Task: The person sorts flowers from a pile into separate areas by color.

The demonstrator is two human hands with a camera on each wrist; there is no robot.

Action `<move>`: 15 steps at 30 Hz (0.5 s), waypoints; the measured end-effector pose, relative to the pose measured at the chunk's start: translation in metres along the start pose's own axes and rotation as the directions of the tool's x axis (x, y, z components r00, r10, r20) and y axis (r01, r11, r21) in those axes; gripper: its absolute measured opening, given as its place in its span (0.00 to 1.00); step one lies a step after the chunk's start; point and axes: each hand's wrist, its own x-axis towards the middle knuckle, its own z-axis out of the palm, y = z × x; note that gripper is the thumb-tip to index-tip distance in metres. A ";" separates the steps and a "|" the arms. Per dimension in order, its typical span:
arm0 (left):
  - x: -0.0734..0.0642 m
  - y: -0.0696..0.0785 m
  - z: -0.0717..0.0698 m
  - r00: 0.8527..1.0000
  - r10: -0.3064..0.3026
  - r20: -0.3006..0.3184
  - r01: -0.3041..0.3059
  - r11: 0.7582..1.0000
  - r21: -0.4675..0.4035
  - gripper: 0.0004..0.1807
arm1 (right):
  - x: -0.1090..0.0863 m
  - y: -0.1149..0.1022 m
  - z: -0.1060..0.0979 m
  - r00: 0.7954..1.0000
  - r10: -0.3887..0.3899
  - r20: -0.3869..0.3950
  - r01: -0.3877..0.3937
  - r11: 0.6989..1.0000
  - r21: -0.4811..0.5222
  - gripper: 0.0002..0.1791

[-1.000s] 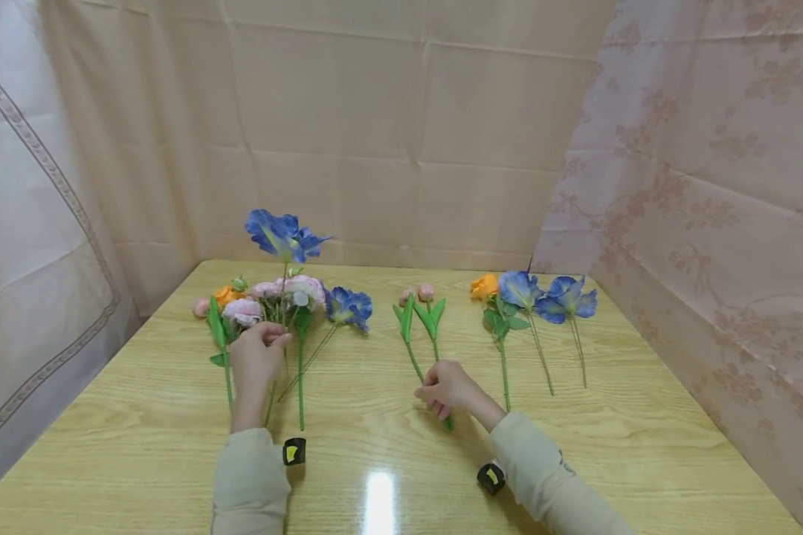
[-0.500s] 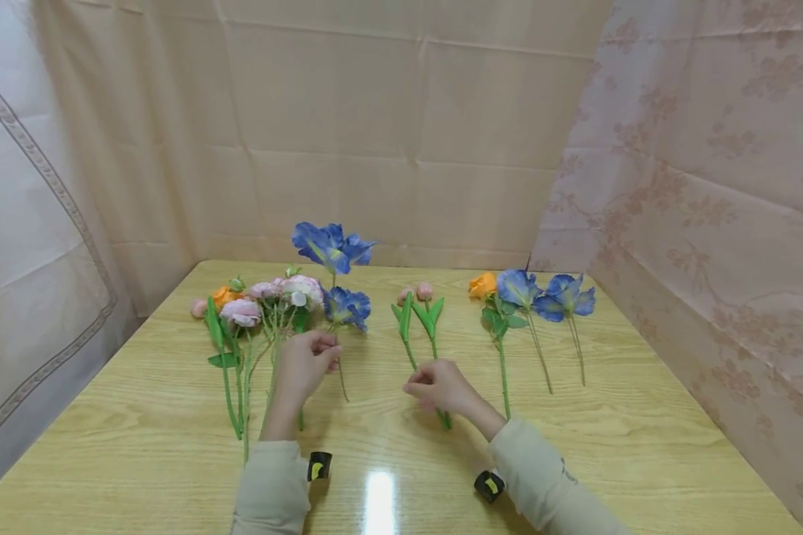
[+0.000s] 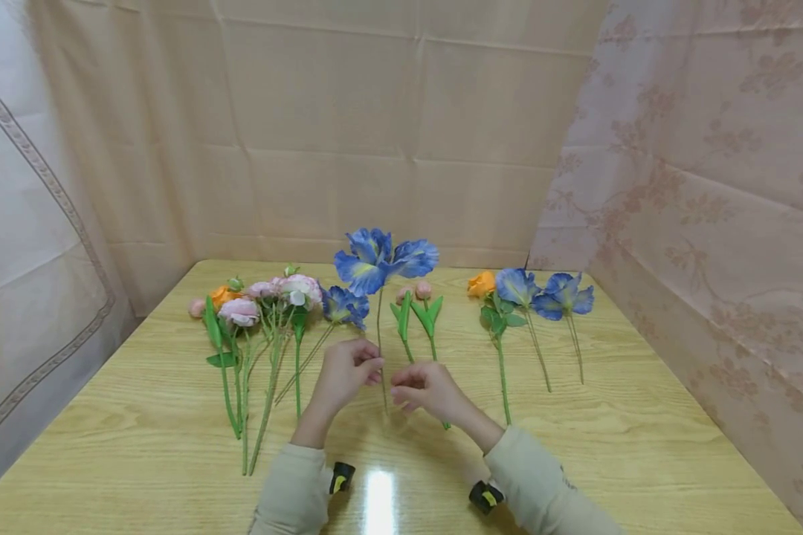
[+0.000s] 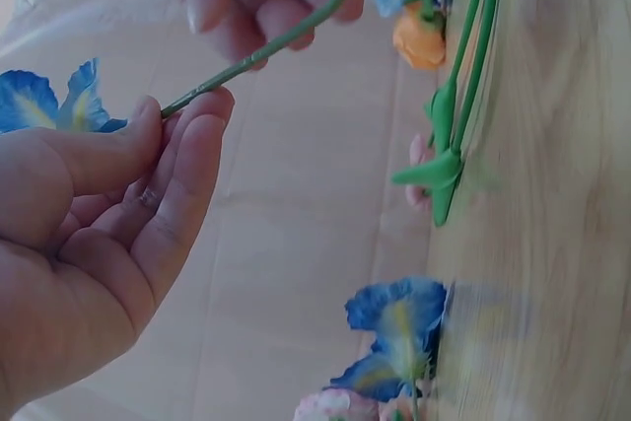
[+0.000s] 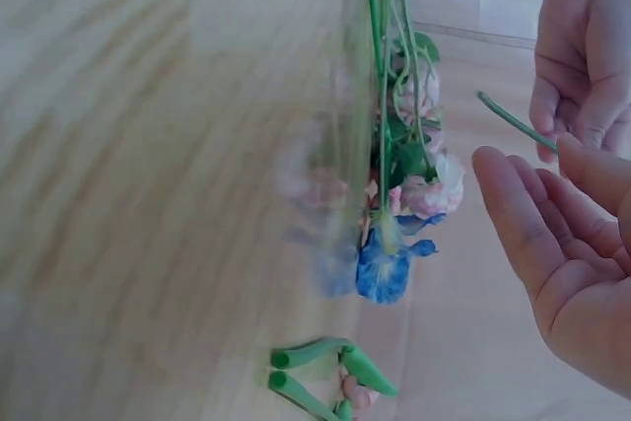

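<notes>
In the head view my left hand (image 3: 344, 379) pinches the thin stem of a blue iris (image 3: 388, 260) between thumb and fingers. The flower stands upright above the table, petals spread. My right hand (image 3: 435, 394) is just to the right of the lower stem, fingers loosely bent and holding nothing. From the left wrist view, the green stem (image 4: 266, 51) passes in front of the right hand's fingers, and its free end sticks out beyond the left fingertips. Two pink tulips (image 3: 433, 316) with green leaves lie behind the right hand, which partly hides their stems.
On the wooden table (image 3: 140, 461), a left group holds pink peony-like blooms (image 3: 301, 288), an orange flower (image 3: 224, 296) and another blue iris (image 3: 345, 306). An orange rose (image 3: 482, 283) and two blue irises (image 3: 565, 296) lie at right. Curtains (image 3: 321, 148) enclose the table.
My left hand has carried the upright blue iris from over the left group rightward to the middle. My right hand has lifted off the tulip stems and shifted slightly left.
</notes>
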 end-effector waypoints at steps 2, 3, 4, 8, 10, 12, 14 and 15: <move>-0.001 0.001 0.002 1.000 -0.001 0.018 0.001 1.000 -0.013 0.02 | -0.001 0.000 0.001 1.000 -0.014 0.002 0.014 1.000 0.002 0.09; -0.001 0.001 0.003 1.000 -0.002 0.024 0.002 1.000 -0.016 0.02 | -0.001 0.001 0.001 1.000 -0.024 0.002 0.024 1.000 0.000 0.09; -0.001 0.001 0.004 1.000 -0.002 0.029 0.003 1.000 -0.018 0.02 | -0.001 0.002 0.002 1.000 -0.030 0.002 0.030 1.000 0.002 0.09; -0.001 0.001 0.007 0.999 -0.015 0.035 0.016 1.000 -0.018 0.02 | -0.002 0.005 0.002 0.999 -0.040 -0.003 0.040 0.999 0.026 0.08; -0.001 0.001 0.008 0.999 -0.019 0.041 0.020 1.000 -0.021 0.02 | -0.002 0.005 0.002 0.999 -0.034 -0.007 0.034 0.999 0.036 0.08; -0.001 0.000 0.009 0.999 -0.017 0.049 0.018 1.000 -0.025 0.02 | -0.002 0.006 0.003 1.000 -0.026 -0.013 0.026 0.999 0.046 0.07; -0.001 0.000 0.010 0.998 -0.005 0.057 0.007 1.000 -0.022 0.02 | -0.003 0.007 0.003 1.000 -0.024 -0.017 0.025 0.998 0.052 0.07; -0.001 0.000 0.011 0.998 0.003 0.061 -0.002 1.000 -0.018 0.03 | -0.003 0.008 0.004 0.999 -0.026 -0.020 0.027 0.998 0.053 0.07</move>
